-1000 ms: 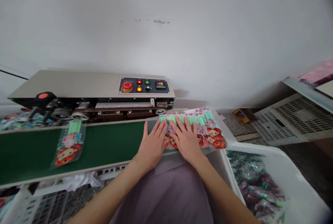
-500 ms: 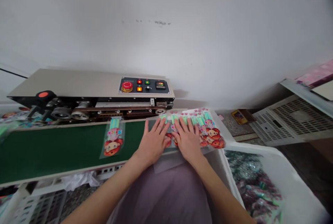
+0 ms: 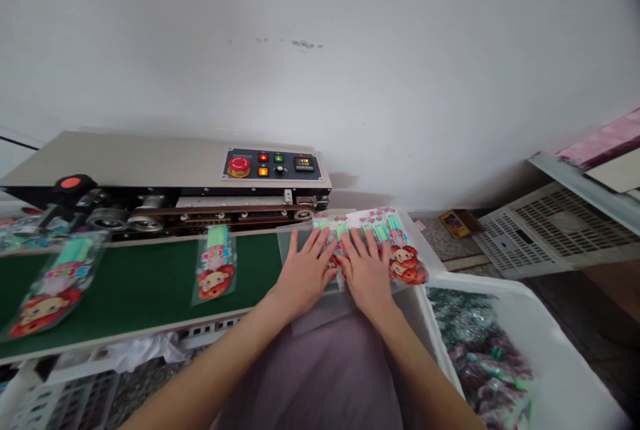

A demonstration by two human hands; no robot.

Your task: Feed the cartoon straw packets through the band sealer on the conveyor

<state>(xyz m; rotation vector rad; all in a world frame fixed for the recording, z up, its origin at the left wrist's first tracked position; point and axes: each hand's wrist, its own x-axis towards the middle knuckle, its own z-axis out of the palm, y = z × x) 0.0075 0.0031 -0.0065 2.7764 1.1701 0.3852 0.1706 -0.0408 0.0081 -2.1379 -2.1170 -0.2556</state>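
Observation:
My left hand (image 3: 306,277) lies flat with fingers spread on clear plastic packets at the right end of the green belt. Beside it my right hand (image 3: 369,277) rests the same way, palm down, fingers apart. Under and past the right hand, overlapping packets (image 3: 407,263) show a red-haired cartoon head and pale green sticks; the hands cover part of them. One similar packet (image 3: 215,263) lies alone on the conveyor belt (image 3: 150,283), left of my left hand. Another packet (image 3: 53,293) is tilted at the belt's far left.
Behind the belt stands a sealing machine (image 3: 175,160) with rollers and a lit control panel (image 3: 273,164). A white bin (image 3: 555,343) at the right holds many bagged items. White crates (image 3: 545,223) and a yellow box (image 3: 457,223) sit beyond it.
The packet at the far left has come fully into view, moving right. Both hands stay flat on the packets, shifted slightly right over them. The view has turned a little to the right.

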